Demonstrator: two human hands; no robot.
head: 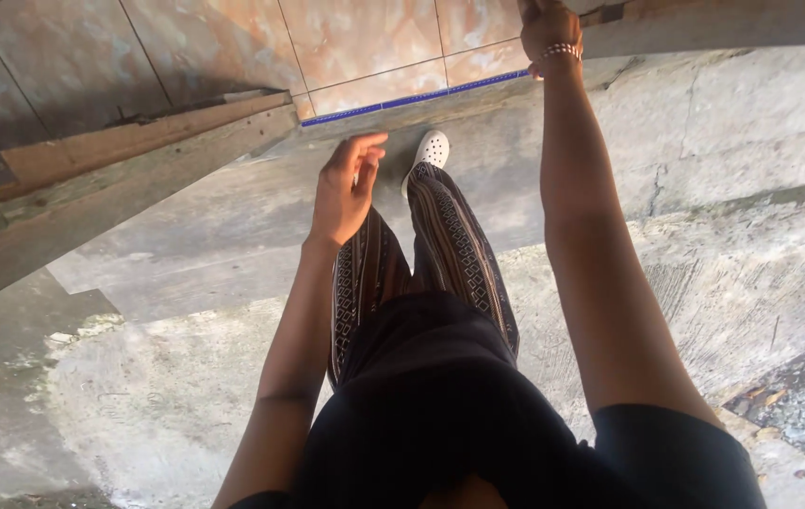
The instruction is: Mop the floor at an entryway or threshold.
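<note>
Wooden beam (120, 155) slants well left of the left hand (346, 188), its edge running up toward the tiled floor (365, 38). That hand hangs in the air with fingers loosely spread and curled, holding nothing; bare concrete (186, 254) lies open beneath and to its left. Just right of it, a white perforated shoe (431, 149) steps forward near a blue tile strip (412, 99). Farther right, the right hand (549, 28), a beaded bracelet (561, 50) on its wrist, is closed on the edge of a grey ledge (704, 28). Cracked concrete (751, 188) spreads right of that arm.
</note>
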